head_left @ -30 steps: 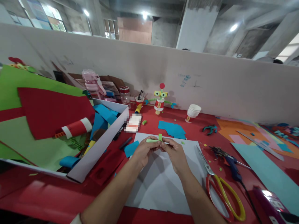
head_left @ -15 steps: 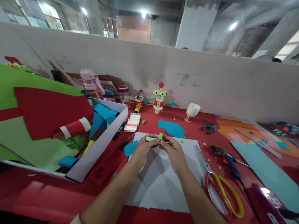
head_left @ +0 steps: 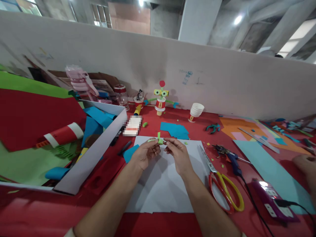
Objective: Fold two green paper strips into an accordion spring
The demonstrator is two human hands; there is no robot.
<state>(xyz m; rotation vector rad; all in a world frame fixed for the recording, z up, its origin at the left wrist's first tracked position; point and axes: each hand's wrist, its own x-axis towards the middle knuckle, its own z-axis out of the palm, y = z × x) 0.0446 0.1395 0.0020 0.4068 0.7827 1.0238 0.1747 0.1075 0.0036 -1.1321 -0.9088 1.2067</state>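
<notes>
Over the white paper sheet [head_left: 163, 184], my left hand [head_left: 145, 152] pinches a narrow light-green paper strip [head_left: 160, 141] folded into a small stack. One end of the strip stands up and another reaches left along my fingers. My right hand [head_left: 178, 154] is just right of the stack, thumb and forefinger drawn close together; whether they grip anything is unclear. Blue paper [head_left: 130, 153] lies by my left wrist. Behind my hands are blue pieces [head_left: 174, 130] and a red paper-cup figure [head_left: 160, 104] with green folded arms. Scissors [head_left: 218, 184] lie right of the sheet.
A white box [head_left: 98, 154] of coloured paper stands left. To the right are a glue gun [head_left: 234, 163], pliers [head_left: 212, 128], a purple device [head_left: 274, 200] and a light-blue sheet [head_left: 266, 168]. Stacked cups [head_left: 196, 112] stand behind. Another person's hand [head_left: 304, 164] is at the right edge.
My right fingers have moved off the strip to its right side, while my left hand keeps the folded stack. The view has shifted right, and another person's hand has appeared there.
</notes>
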